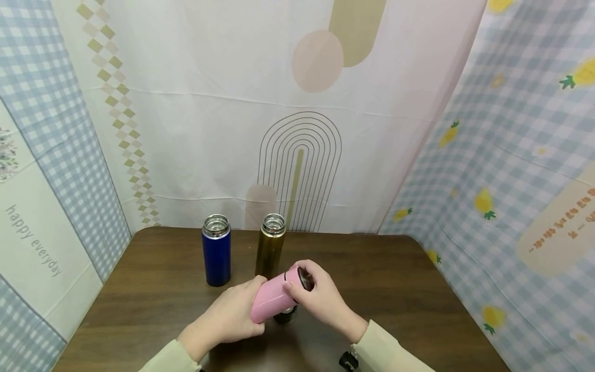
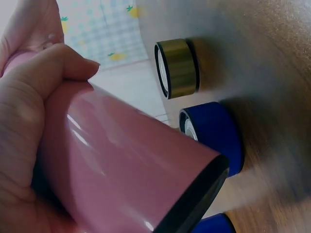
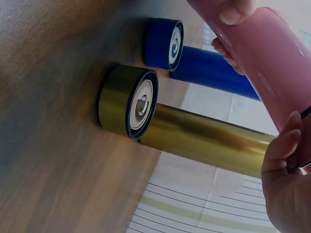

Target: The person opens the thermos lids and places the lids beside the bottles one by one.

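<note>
A pink thermos bottle (image 1: pixel 270 299) is held tilted above the table in both hands. My left hand (image 1: pixel 234 310) grips its body near the base, whose dark underside shows in the left wrist view. My right hand (image 1: pixel 325 297) holds the cap (image 1: pixel 293 277) end between thumb and fingers, and the cap is on the bottle. Beneath the bottle, a gold lid (image 3: pixel 119 102) and a blue lid (image 3: pixel 160 46) lie on the table with their inner sides up. In the head view the hands and pink bottle hide most of these lids.
Behind the hands stand a blue thermos bottle (image 1: pixel 217 256) and a gold thermos bottle (image 1: pixel 269 248), both upright with uncovered steel mouths. The brown wooden table (image 1: pixel 395 289) ends at a hanging patterned cloth (image 1: pixel 209 144) at the back and sides.
</note>
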Motion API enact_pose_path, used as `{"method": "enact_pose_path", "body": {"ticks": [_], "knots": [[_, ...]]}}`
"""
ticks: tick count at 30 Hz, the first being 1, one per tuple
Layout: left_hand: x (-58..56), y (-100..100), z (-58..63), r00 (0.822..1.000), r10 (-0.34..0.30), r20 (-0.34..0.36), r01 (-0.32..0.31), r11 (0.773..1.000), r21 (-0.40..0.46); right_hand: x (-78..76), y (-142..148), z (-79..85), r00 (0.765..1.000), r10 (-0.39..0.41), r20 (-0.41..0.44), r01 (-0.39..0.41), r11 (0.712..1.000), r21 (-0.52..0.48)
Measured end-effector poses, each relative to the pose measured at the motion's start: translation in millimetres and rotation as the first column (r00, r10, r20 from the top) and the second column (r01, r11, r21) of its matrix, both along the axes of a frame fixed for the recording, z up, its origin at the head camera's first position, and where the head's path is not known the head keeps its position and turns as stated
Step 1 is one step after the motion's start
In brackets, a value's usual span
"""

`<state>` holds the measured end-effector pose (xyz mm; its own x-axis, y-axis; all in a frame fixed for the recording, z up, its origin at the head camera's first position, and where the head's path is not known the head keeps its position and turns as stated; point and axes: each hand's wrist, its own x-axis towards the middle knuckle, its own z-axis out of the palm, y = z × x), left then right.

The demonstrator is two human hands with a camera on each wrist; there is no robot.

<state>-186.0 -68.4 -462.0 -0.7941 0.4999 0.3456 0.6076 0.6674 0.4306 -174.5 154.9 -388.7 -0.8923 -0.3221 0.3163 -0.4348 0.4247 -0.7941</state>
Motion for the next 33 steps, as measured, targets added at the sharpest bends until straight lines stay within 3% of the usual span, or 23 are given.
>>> {"method": "enact_pose_path", "body": {"ticks": [7,14,18,21,23,27,31,33], "knots": [[0.4,-1.1,3.9,0.999,-0.046,0.004,0.046,0.999,0.012,2.8,0.4,-2.7,0.988,-0.009,-0.152,0.008,1.000,-0.007],[4.1,-0.8,7.7,0.995,-0.084,0.047,0.081,0.995,0.057,-12.0,7.8,-30.7,0.976,-0.011,-0.218,0.007,1.000,-0.019],[5.9,-2.9,4.9,0.971,-0.194,0.137,0.176,0.975,0.137,-14.5,11.0,-31.1,0.951,0.080,-0.300,-0.072,0.997,0.037],[8.4,-5.0,3.8,0.950,-0.242,0.197,0.204,0.959,0.197,-16.6,10.8,-23.8,0.932,0.163,-0.324,-0.138,0.986,0.097],[9.4,-5.8,4.7,0.962,-0.206,0.180,0.170,0.965,0.198,-19.1,9.8,-18.6,0.935,0.188,-0.300,-0.159,0.980,0.119],[8.6,-5.5,6.2,0.996,-0.054,0.066,0.045,0.990,0.137,-20.9,10.3,-14.1,0.969,0.179,-0.168,-0.164,0.981,0.102],[7.9,-5.3,5.2,0.995,0.074,-0.061,-0.069,0.995,0.072,-11.7,8.9,-4.3,0.992,0.125,-0.019,-0.124,0.990,0.065],[7.8,-5.7,4.7,0.989,0.109,-0.104,-0.102,0.992,0.070,-11.8,10.0,-6.6,0.996,0.086,0.005,-0.087,0.994,0.064]]}}
